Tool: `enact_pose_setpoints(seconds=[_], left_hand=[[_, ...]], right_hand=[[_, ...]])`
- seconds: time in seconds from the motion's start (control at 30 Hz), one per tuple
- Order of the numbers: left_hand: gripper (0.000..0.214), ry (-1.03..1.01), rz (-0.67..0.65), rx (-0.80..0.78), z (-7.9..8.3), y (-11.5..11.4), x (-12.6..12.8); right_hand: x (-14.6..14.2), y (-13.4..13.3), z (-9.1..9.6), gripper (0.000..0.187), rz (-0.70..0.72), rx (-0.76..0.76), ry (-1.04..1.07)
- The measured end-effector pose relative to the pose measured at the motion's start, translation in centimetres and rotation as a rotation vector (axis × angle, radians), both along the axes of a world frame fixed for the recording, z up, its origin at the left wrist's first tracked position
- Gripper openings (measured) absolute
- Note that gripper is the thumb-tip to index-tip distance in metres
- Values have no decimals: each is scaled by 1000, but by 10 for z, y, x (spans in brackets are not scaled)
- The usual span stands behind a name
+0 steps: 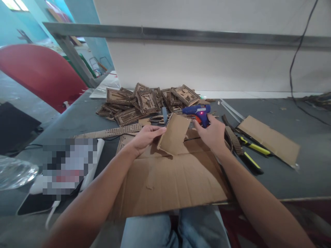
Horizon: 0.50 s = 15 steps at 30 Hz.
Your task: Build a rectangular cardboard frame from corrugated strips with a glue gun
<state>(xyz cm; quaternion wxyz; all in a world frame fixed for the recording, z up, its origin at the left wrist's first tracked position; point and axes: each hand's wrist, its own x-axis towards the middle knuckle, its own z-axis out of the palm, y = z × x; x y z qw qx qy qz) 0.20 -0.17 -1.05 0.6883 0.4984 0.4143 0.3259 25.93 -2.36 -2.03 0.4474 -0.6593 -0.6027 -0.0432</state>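
Jeans nearest, then a big cardboard sheet lying flat, reaching the near edge of the tabletop. Above its far half: small cardboard piece, tilted up, long axis running near to far, far end leaning right. Left hand pinches its left edge, fingers gripping. Right hand has its fingers wrapped round the grip of the blue glue gun, red light lit.

Key relation: gun sits right of and just beyond the piece, nozzle facing left across its far edge. Left hand is the nearer one, already on the piece; can't tell if the nozzle touches.

Room: piece's right and near edges are free, sheet surface clear of clutter on the near side. Right of the right hand, corrugated strip and yellow-handled tool crowd in. Beyond the gun it's tight: pile of framed cardboard panels, then wall.
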Motion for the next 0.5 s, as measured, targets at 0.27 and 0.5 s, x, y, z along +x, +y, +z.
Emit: enact_pose_setpoints(seconds=[0.27,0.5], left_hand=[[38,-51,46,16,2,1,0],[34,-84,-4,-62,14,-7,3]], right_hand=[[12,9,-21,31,-64,-192,-55],[11,4,-14,33,12,-76,-145]])
